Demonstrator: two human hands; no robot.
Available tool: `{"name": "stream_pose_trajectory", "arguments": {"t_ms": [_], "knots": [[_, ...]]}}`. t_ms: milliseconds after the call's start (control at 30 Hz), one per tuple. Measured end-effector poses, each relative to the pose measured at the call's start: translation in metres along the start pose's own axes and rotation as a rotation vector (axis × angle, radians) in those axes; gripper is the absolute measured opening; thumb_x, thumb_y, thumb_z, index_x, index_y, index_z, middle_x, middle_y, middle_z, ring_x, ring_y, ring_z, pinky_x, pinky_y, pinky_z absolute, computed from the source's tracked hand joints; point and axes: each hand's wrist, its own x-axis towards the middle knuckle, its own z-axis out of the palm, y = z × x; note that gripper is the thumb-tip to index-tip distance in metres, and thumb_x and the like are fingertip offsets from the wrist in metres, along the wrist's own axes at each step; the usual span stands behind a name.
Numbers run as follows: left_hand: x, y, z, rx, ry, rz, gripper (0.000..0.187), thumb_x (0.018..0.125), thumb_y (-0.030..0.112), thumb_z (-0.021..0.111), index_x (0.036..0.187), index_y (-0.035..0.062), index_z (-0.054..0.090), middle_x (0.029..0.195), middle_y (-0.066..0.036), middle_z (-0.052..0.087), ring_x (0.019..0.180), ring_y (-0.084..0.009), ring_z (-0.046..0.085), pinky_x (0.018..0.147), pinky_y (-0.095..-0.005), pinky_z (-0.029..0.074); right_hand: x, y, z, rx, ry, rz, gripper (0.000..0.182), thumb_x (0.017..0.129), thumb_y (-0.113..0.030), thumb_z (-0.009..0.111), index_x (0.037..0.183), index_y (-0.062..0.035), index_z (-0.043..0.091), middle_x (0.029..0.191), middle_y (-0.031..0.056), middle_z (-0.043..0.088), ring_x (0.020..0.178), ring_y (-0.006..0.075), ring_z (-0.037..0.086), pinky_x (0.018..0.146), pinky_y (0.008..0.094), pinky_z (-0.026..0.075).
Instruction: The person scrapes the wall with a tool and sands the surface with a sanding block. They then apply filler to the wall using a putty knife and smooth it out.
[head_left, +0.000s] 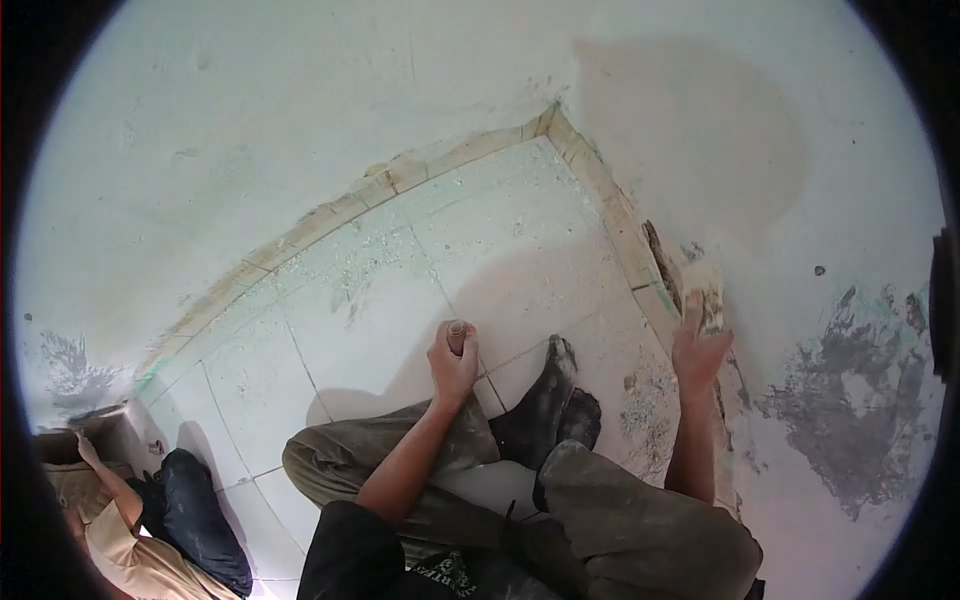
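Note:
My left hand [453, 366] is wrapped round a brown, rounded handle [457, 337] above my bent knee; the rest of that tool is hidden. On the right, my right hand [701, 350] holds a pale, flat scraper [706, 290] against the wall, its fingers pressed on the scraper's face. Dark smears mark the scraper. Just left of it, a dark broken gap [661, 262] runs along the top of the skirting tiles [622, 235].
White floor tiles [390, 290] carry scattered crumbs and dust. My dark-socked feet [545, 410] rest between my crossed legs. Grey rough patches [855, 405] mark the right wall. At the lower left another person [140, 540] sits beside a wall opening [60, 448].

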Motion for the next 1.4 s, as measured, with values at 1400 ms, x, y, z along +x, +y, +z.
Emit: {"name": "stream_pose_trajectory", "arguments": {"t_ms": [1400], "knots": [[0.0,0.001,0.004,0.062,-0.049,-0.016,0.014,0.084,0.014,0.06,0.09,0.0031,0.056,0.077,-0.017,0.062,0.072,-0.0316,0.063,0.066,-0.0375,0.048,0.011,0.02,0.002,-0.548,0.038,-0.537,0.03,0.084,-0.024,0.059,0.088,0.0057,0.065,0.069,0.0251,0.059,0.064,0.0428,0.058,0.057,0.0499,0.044]]}}
